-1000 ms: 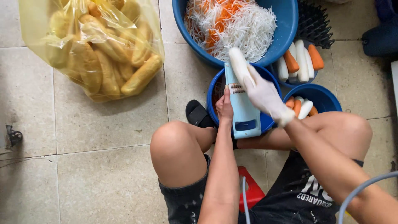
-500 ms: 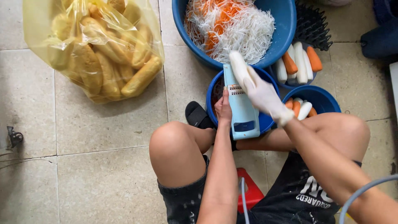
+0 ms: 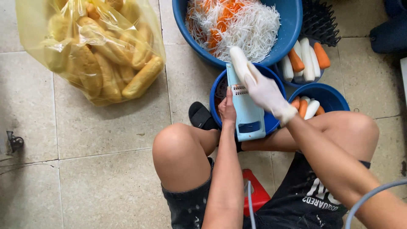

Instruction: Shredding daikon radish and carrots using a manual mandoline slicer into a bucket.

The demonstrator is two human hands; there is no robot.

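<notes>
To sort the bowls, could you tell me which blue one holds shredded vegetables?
The large blue basin at top: it holds white and orange shreds; the others hold whole pieces.

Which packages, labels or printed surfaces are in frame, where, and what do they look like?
Clear yellowish plastic bag: top left on the tiled floor, bulging, full of golden bread rolls.
Print on the black shorts: bottom right, white lettering on black fabric, upside down to the camera.
Small mark on the pale blue slicer: centre, dark blue patch near its lower end, slicer steadied by the left hand.
No signs or screens.
</notes>
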